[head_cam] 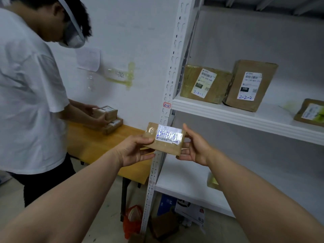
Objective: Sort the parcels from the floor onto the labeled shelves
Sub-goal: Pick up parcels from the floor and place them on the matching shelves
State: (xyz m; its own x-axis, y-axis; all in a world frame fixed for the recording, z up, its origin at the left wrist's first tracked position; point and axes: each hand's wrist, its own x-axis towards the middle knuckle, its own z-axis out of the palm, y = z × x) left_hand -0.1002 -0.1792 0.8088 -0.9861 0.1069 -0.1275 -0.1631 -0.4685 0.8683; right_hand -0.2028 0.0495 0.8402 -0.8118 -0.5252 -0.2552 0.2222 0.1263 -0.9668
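now, head view: a flat brown cardboard parcel (168, 148), glossy tape over its white label with smeared blue handwriting, sits in front of the perforated metal post (172, 67). left grip (135, 150) and right grip (195, 151) pinch its ends. on the white shelf (236, 115) tagged "2-2" stand a box (188, 81) labelled 2-2-1 and a taller box (235, 88) labelled 2-2-2.

We see the upper shelf (245, 118), tagged 2-2 on its post, carrying a box marked 2-2-1 (205, 84) just beside a taller box marked 2-2-2 (250, 85), with a flat parcel (310, 113) further right. The lower shelf (184, 179) bears a small yellowish parcel (212, 181), partly hidden. On the wooden table (98, 144) we find a small carton (114, 126) under others. The floor (105, 218) holds a red bag (132, 220), a brown box (163, 223) and a blue box (166, 203)
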